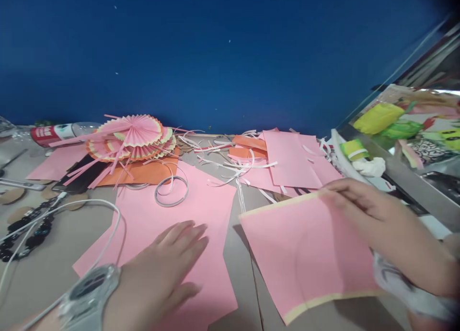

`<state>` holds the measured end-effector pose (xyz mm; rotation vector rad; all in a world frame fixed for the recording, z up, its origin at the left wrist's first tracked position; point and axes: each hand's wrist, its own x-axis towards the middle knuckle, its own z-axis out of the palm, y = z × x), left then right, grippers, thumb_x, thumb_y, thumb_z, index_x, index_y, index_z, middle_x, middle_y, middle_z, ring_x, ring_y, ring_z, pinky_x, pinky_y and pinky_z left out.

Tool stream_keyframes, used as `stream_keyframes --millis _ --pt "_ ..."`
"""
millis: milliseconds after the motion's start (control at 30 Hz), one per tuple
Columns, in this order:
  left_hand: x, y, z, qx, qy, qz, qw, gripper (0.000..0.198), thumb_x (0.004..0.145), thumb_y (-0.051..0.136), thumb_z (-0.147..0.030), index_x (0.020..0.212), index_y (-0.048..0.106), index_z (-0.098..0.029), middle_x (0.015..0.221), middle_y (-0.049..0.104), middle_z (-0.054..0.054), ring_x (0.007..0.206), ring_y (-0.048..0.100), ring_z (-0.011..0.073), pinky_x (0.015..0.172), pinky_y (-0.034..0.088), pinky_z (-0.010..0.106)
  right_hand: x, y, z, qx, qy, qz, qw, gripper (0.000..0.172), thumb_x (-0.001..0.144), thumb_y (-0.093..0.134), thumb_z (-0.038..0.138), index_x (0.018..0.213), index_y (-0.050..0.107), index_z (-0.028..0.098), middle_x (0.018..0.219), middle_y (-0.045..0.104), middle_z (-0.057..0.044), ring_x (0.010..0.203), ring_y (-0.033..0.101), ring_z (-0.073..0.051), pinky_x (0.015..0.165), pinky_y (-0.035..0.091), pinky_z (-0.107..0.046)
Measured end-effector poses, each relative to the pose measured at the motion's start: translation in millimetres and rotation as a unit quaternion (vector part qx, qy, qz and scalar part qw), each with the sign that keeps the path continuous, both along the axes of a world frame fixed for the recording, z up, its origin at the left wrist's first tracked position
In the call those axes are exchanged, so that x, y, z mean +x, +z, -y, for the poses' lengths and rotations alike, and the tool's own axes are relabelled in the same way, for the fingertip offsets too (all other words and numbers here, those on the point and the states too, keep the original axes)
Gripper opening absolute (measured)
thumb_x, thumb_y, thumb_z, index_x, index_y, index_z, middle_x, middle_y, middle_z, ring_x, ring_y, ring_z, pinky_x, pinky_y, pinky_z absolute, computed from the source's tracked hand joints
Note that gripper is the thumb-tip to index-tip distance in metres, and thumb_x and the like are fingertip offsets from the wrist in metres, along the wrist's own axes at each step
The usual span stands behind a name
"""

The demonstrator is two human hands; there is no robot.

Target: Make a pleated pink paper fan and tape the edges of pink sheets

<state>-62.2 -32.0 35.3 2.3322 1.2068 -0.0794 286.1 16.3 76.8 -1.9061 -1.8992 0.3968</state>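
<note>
My right hand [381, 221] pinches the top edge of a pink sheet of paper [287, 254] with pale yellow strips along its far and near edges. The sheet is tilted up off the table and slightly curved. My left hand [168, 268], fingers stretched out and a watch [91, 288] on its wrist, is over flat pink paper [206, 201]; whether it touches is unclear. A thin grey ring [171, 205] lies on that paper. Beyond it, folded pink paper fans [132, 130] with yellow and orange edges rest on orange paper [154, 175].
White paper strips [230, 170] and more pink sheets [291, 158] lie at the back, against a blue panel [230, 58]. To the left are a bottle [50, 134], a phone [81, 173], a white cable [111, 206] and black beads [36, 235]. A cluttered bin [420, 175] stands right.
</note>
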Motion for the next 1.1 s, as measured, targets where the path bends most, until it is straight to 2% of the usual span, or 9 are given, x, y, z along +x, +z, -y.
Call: stream_keyframes --millis 100,167,367,500,600,667,767,933,1100 --pt "-19.7 -8.0 17.9 0.031 -0.051 -0.063 0.996 0.076 0.078 0.054 -0.048 0.142 0.017 -0.03 0.149 0.015 0.006 0.135 0.015 0.0342 0.105 0.024 0.054 -6.5 -11.8 -8.7 -0.054 0.074 -0.017 0.996 0.023 0.086 0.042 0.045 0.091 0.055 0.027 0.095 0.065 -0.003 0.089 0.059 -0.023 0.076 0.044 -0.034" --pt "-23.2 -19.2 27.7 0.081 -0.041 -0.076 0.993 0.083 0.076 0.053 -0.057 0.142 0.012 -0.031 0.149 0.014 0.006 0.136 0.013 0.0331 0.107 0.017 0.053 -9.7 -18.8 -10.2 -0.064 0.113 -0.051 0.99 0.022 0.087 0.043 0.043 0.093 0.056 0.027 0.097 0.065 -0.002 0.091 0.059 -0.021 0.077 0.045 -0.031" --pt "11.9 -44.8 37.1 0.151 0.003 -0.019 0.988 0.091 0.076 0.05 -0.061 0.144 0.004 -0.022 0.15 0.011 0.011 0.136 0.009 0.0342 0.109 0.01 0.053 -3.8 -23.1 -6.4 0.0 0.133 -0.147 0.98 0.015 0.086 0.048 0.039 0.09 0.057 0.027 0.088 0.062 0.0 0.087 0.059 -0.016 0.076 0.047 -0.025" --pt "34.1 -34.5 33.5 0.108 0.06 0.156 0.98 0.076 0.085 0.041 -0.055 0.144 0.006 -0.022 0.15 0.017 0.009 0.137 0.012 0.0309 0.108 0.021 0.048 -0.4 -22.6 -2.6 0.029 0.134 -0.18 0.974 0.013 0.085 0.05 0.038 0.087 0.057 0.028 0.085 0.062 -0.001 0.082 0.06 -0.016 0.073 0.049 -0.026" --pt "44.0 -15.0 22.5 0.008 0.116 0.275 0.954 0.069 0.083 0.049 -0.051 0.141 0.021 -0.026 0.138 0.043 0.008 0.124 0.042 0.0251 0.099 0.04 0.034 -5.9 -27.9 -0.4 0.026 0.14 -0.195 0.971 0.013 0.086 0.049 0.037 0.087 0.057 0.027 0.084 0.062 -0.001 0.081 0.06 -0.017 0.073 0.049 -0.027" --pt "50.4 -2.5 11.8 -0.066 0.172 0.28 0.942 0.056 0.083 0.054 -0.043 0.134 0.037 -0.029 0.119 0.06 0.003 0.106 0.057 0.0194 0.089 0.046 0.026 -11.9 -32.0 0.8 0.011 0.152 -0.202 0.967 0.012 0.086 0.049 0.036 0.089 0.057 0.027 0.086 0.062 -0.001 0.083 0.06 -0.016 0.074 0.048 -0.026" --pt "59.9 8.7 -2.8 -0.112 0.179 0.305 0.928 0.031 0.088 0.046 -0.036 0.115 0.058 -0.028 0.101 0.067 0.0 0.088 0.061 0.0149 0.082 0.047 0.023 -20.3 -35.4 2.2 -0.012 0.165 -0.201 0.966 0.012 0.087 0.048 0.035 0.091 0.057 0.028 0.088 0.064 0.0 0.086 0.06 -0.015 0.075 0.047 -0.025" --pt "66.0 8.5 -14.5 -0.121 0.19 0.309 0.924 0.026 0.089 0.043 -0.032 0.103 0.065 -0.025 0.092 0.067 -0.002 0.074 0.059 0.0117 0.067 0.047 0.019 -25.9 -35.4 2.5 -0.026 0.169 -0.183 0.968 0.015 0.088 0.046 0.035 0.092 0.058 0.027 0.091 0.065 0.0 0.087 0.06 -0.015 0.075 0.046 -0.025" --pt "62.1 3.5 -23.1 -0.109 0.163 0.249 0.948 0.023 0.087 0.042 -0.026 0.092 0.064 -0.022 0.08 0.065 -0.001 0.067 0.056 0.0116 0.06 0.044 0.019 -26.4 -34.1 3.7 -0.037 0.173 -0.16 0.971 0.015 0.088 0.045 0.035 0.092 0.057 0.026 0.092 0.064 0.0 0.087 0.06 -0.016 0.076 0.045 -0.027"
